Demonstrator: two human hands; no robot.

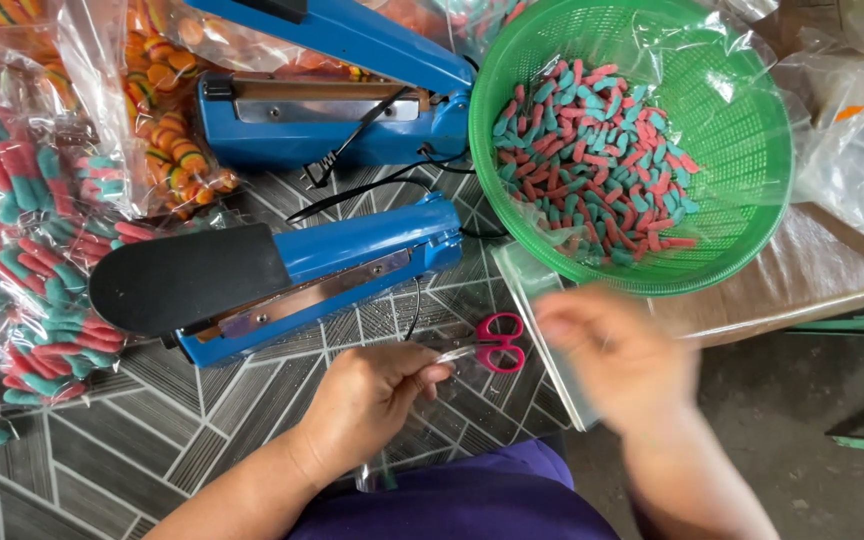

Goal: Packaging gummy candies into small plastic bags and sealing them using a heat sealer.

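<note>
Along the left edge of the counter [152,430], sealed clear bags of red-and-teal gummy sweets [27,250] lie heaped, partly cut off by the frame, with bags of orange striped sweets [167,130] behind them. Next to these sit two blue heat sealers: the far one [332,90] with its arm raised and running out of the top of the view, the near one [272,275] with a broad black handle that hides part of its base; a black cord [372,185] trails between them. Below the near sealer, the left hand [367,395] is closed in a pinch on a thin clear plastic bag [452,345], which is hard to make out against the patterned counter and hangs down toward the purple clothing [462,495]. Just beside its fingertips lie small pink-handled scissors [497,342], seen partly through the plastic. Right of that, the right hand [607,355] is blurred, fingers loosely curled; whether it grips the bag cannot be told. Above it, a green mesh basket [742,120] holds loose red-and-teal gummies [597,160], its lower rim close to the blurred hand. Crumpled clear plastic [857,140] fills the far right corner.
</note>
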